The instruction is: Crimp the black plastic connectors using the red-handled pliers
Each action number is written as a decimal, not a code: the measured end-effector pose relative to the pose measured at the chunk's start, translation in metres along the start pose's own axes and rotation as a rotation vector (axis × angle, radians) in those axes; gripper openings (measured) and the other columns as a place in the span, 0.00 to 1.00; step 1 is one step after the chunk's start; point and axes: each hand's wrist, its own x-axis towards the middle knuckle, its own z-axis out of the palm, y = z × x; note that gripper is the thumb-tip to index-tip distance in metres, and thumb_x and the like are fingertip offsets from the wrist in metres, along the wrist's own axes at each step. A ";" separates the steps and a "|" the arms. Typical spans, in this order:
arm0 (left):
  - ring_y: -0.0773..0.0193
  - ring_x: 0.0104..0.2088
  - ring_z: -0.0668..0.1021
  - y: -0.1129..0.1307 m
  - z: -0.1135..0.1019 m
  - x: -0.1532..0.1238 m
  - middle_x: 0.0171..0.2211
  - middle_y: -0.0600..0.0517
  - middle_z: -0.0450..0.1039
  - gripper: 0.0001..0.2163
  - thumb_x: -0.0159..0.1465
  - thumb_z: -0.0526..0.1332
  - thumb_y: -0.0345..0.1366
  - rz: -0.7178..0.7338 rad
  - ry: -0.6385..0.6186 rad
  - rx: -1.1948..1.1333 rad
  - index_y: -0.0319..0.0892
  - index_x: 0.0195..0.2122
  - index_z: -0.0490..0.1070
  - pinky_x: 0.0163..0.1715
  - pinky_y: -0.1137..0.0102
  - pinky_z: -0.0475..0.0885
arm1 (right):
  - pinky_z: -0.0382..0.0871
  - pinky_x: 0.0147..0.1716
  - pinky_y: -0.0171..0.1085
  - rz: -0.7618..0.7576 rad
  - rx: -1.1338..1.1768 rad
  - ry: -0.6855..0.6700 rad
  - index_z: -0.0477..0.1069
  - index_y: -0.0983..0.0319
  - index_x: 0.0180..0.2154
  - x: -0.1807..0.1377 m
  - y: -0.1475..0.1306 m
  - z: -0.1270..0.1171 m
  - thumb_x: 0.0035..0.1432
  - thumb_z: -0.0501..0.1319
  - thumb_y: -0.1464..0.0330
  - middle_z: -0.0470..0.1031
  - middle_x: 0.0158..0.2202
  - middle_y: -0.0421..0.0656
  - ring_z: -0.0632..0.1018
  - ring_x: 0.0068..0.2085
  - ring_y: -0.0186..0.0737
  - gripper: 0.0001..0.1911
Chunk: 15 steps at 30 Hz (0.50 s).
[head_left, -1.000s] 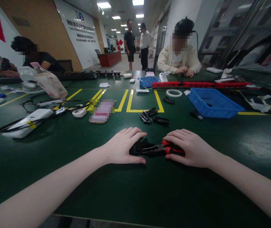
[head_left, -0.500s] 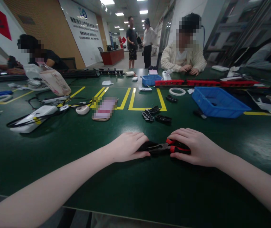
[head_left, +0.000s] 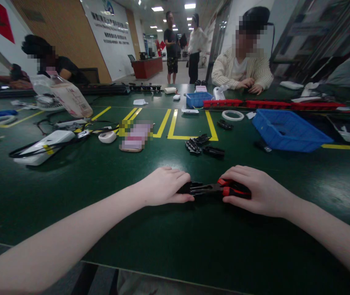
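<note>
Low over the green table, my right hand (head_left: 253,189) is closed around the red-and-black handles of a pair of pliers (head_left: 214,188). The pliers' jaws point left and meet a small black part (head_left: 187,188), whose exact kind I cannot make out. My left hand (head_left: 170,186) grips that part between fingers and thumb, covering much of it. Whether the jaws clamp the part or only touch it is unclear. Beyond my hands lie several similar-looking black pieces (head_left: 213,151) in a loose group.
A blue bin (head_left: 291,137) stands at right, a smaller blue bin (head_left: 197,99) farther back. A phone (head_left: 136,137), a tape roll (head_left: 107,137) and a white device with black cable (head_left: 44,147) lie at left. A white ring (head_left: 233,115) lies ahead. A person (head_left: 242,69) sits across the table (head_left: 175,237).
The view has shifted slightly. My right hand and the pliers sit a little farther right, with more of the jaws showing beside the black part. Both hands keep their grip.
</note>
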 end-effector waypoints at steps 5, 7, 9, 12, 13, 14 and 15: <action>0.61 0.33 0.76 0.000 -0.001 -0.002 0.37 0.51 0.75 0.16 0.66 0.56 0.50 -0.006 0.003 0.003 0.40 0.40 0.67 0.32 0.68 0.66 | 0.72 0.37 0.45 0.022 0.016 -0.012 0.71 0.62 0.44 0.000 -0.001 0.000 0.58 0.58 0.55 0.75 0.41 0.49 0.76 0.40 0.45 0.19; 0.61 0.33 0.76 0.000 -0.001 -0.002 0.37 0.51 0.75 0.16 0.66 0.56 0.50 -0.004 0.003 0.000 0.40 0.40 0.66 0.32 0.68 0.65 | 0.72 0.38 0.45 0.030 0.025 -0.008 0.71 0.61 0.44 -0.001 0.000 0.001 0.58 0.58 0.55 0.75 0.41 0.49 0.76 0.40 0.45 0.19; 0.61 0.33 0.76 0.000 -0.001 -0.001 0.37 0.51 0.75 0.16 0.66 0.56 0.50 0.000 0.005 -0.002 0.40 0.40 0.66 0.32 0.68 0.65 | 0.71 0.38 0.44 0.040 0.039 -0.004 0.71 0.61 0.44 -0.002 0.000 0.002 0.58 0.58 0.54 0.75 0.41 0.48 0.76 0.41 0.45 0.19; 0.61 0.34 0.76 -0.001 0.000 -0.001 0.37 0.51 0.75 0.16 0.66 0.56 0.50 0.000 0.011 0.007 0.40 0.40 0.66 0.32 0.68 0.65 | 0.71 0.38 0.43 0.063 0.061 -0.028 0.70 0.60 0.44 -0.003 0.000 0.003 0.58 0.58 0.54 0.74 0.41 0.48 0.75 0.40 0.44 0.19; 0.61 0.34 0.76 -0.001 0.001 -0.001 0.37 0.51 0.75 0.16 0.66 0.56 0.50 -0.002 0.011 0.013 0.40 0.40 0.66 0.32 0.68 0.65 | 0.71 0.38 0.43 0.071 0.066 -0.044 0.70 0.61 0.44 -0.003 -0.001 0.003 0.58 0.58 0.54 0.74 0.41 0.48 0.75 0.40 0.44 0.19; 0.61 0.33 0.76 -0.001 0.001 -0.002 0.37 0.51 0.75 0.16 0.66 0.56 0.50 -0.004 0.012 0.021 0.40 0.40 0.66 0.32 0.68 0.65 | 0.71 0.37 0.43 0.076 0.070 -0.061 0.70 0.61 0.44 -0.003 -0.001 0.003 0.58 0.58 0.54 0.74 0.41 0.48 0.75 0.40 0.44 0.19; 0.60 0.33 0.76 -0.001 0.001 -0.002 0.36 0.51 0.75 0.16 0.66 0.56 0.50 -0.007 0.014 0.026 0.40 0.39 0.66 0.32 0.68 0.65 | 0.71 0.37 0.42 0.080 0.073 -0.074 0.70 0.61 0.44 -0.002 -0.002 0.003 0.59 0.58 0.54 0.74 0.41 0.48 0.75 0.40 0.44 0.19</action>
